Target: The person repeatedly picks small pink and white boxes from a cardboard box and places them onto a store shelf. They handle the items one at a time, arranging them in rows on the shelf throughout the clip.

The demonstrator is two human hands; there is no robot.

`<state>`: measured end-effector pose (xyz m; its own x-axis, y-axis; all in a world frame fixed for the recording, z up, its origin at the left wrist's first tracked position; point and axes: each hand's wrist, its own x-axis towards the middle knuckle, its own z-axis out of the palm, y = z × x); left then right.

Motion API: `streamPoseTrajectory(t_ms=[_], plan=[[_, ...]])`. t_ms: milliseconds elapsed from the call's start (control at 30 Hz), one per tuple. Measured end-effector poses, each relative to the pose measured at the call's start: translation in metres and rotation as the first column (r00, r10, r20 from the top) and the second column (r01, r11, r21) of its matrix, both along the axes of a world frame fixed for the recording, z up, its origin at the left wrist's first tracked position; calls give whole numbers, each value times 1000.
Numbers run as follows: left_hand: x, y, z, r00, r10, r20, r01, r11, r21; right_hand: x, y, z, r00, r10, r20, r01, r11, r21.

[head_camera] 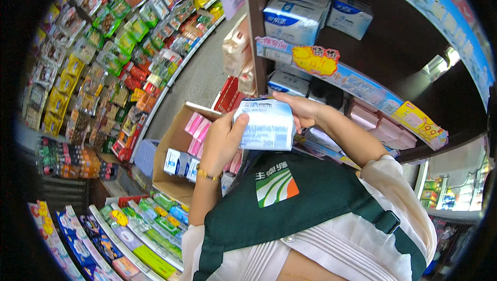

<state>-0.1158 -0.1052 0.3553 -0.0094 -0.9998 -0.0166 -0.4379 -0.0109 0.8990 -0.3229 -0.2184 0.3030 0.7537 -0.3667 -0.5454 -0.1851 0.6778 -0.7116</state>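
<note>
Between my two hands is a white and light-blue soft package (268, 124) with a dark-blue edge and printed writing, held in front of my chest. My left hand (223, 135) grips its left side, thumb lying over the face. On the package's upper right side is my right hand (301, 108), its thumb near the top edge and some fingers partly hidden behind. Below my left forearm stands an open cardboard box (167, 137). Pink-and-white packs (198, 125) and white-and-blue packs (176, 162) lie inside it.
A dark shelf unit (388, 52) rises at the right. Similar white-and-blue packages (293, 19) stand on its upper shelf, above a price-tag strip (355, 81); pink packs (392, 129) sit lower. Racks of bagged snacks (116, 48) line the left, across a grey aisle floor (186, 65).
</note>
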Motion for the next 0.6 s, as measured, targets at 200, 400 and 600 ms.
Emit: streamPoseTrajectory(t_ms=[200,400,600], plan=[[-33,-3,65,943,-325,71,321,833,-450,-67,17,120,989,-130,63,130,607,-784],[-94,-72,92,921,-306,241,388,667,-637,-130,5,183,862,-504,57,120,92,-989],[-151,-133,95,869,66,491,315,692,-650,-172,-44,186,774,-633,-14,-19,0,-1000]])
